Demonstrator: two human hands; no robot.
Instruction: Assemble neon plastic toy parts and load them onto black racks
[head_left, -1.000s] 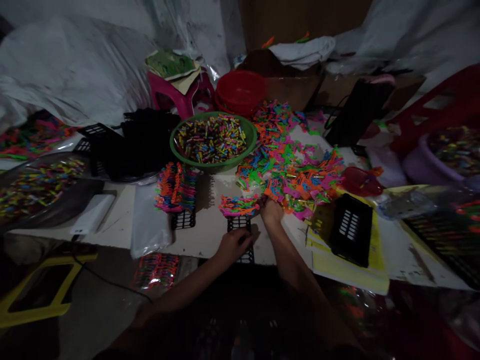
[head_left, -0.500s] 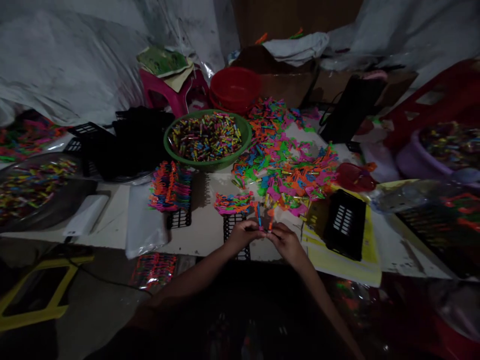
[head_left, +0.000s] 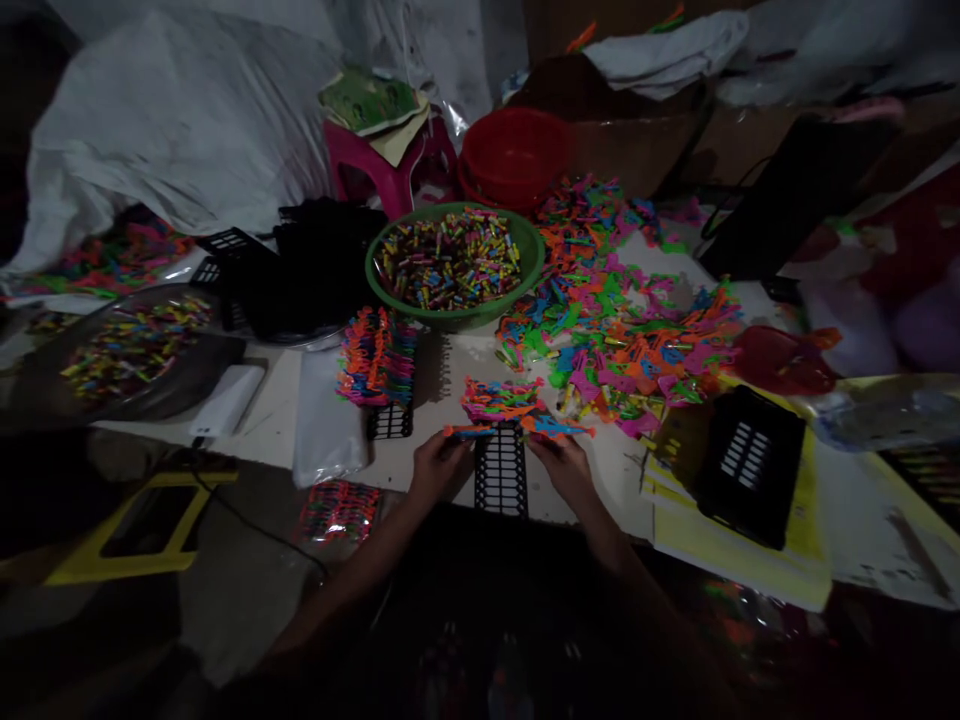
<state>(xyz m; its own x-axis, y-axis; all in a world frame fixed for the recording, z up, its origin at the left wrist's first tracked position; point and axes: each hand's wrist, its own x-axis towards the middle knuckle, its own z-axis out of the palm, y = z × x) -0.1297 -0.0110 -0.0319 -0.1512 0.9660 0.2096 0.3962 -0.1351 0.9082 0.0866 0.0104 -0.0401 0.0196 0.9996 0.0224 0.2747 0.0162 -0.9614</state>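
My left hand (head_left: 439, 464) is closed on a slim blue-and-orange plastic piece (head_left: 469, 432), held level at the left edge of a black plastic grid tray (head_left: 501, 485). Across from it, my right hand (head_left: 561, 464) pinches another blue-and-orange plastic piece (head_left: 561, 428) at the tray's right side. Both pieces are small and dim, so their exact kind cannot be made out. Just beyond my fingers, a row of pink, green and orange plastic pieces (head_left: 498, 397) lies on the far part of the tray. The tray's near part is bare.
A large loose heap of bright plastic pieces (head_left: 622, 340) spreads to the right. Behind stands a green basin (head_left: 455, 320) of small colourful tubes. A filled tray (head_left: 377, 360) and clear plastic bags (head_left: 322, 425) lie left. Black trays (head_left: 754, 465) rest on yellow packaging at right.
My hands have moved apart and down to the tray's two sides. The pieces, held upright close together before, now lie level. The view has swung left.
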